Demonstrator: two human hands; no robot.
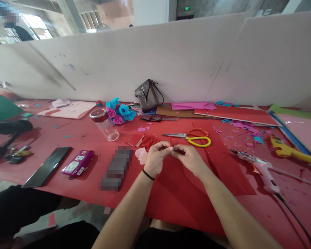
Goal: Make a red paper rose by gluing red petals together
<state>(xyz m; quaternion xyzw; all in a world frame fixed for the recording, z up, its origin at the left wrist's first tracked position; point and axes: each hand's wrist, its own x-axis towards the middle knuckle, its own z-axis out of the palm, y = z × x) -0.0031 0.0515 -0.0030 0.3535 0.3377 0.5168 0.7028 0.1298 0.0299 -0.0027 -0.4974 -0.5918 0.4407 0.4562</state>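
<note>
My left hand [157, 159], with a black band at the wrist, meets my right hand [190, 159] over the red sheet. Fingertips of both hands pinch a small red paper strip [170, 141], whose end sticks up between them; the rest is hidden by the fingers. Just beyond my hands lie scissors [199, 141] with yellow and orange handles, blades pointing left. Crumpled red paper [148, 140] is behind my left hand, and pale pink paper petals [141, 155] rest beside it. Red paper [186, 193] spreads under both hands.
On the right are a corded glue gun [264, 169] and a yellow tool [287, 150]. Leftward stand a tilted glass jar [106, 128], paper flowers [121, 112], a purple device [77, 164] and a dark phone-like slab [48, 167]. A bag [148, 97] leans on the back panel. Someone's dark-clothed legs show lower left.
</note>
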